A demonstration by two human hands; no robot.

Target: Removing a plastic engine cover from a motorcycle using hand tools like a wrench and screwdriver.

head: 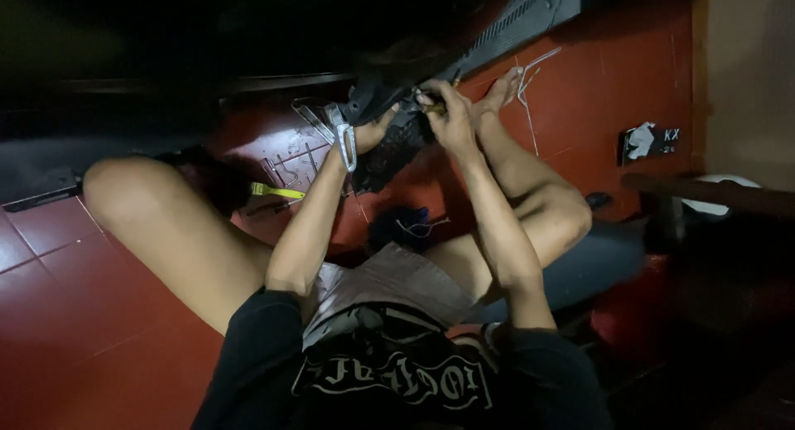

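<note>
I sit on a red tiled floor with my legs spread. My left hand (374,132) grips the lower edge of a black plastic panel (389,152) that hangs from a dark ribbed body part (530,12) above. My right hand (454,115) is closed on a small tool with a yellowish handle (435,107), its tip against the same panel. Both hands are close together. A silver metal bracket (341,140) lies just left of my left wrist.
A yellow-handled tool (277,191) lies on the floor (99,314) by my left knee. Between my legs sits a dark part with loose wires (407,227). A bent white wire (530,74) lies beyond my right foot. A wooden bench (704,194) and a red container (638,314) stand at the right.
</note>
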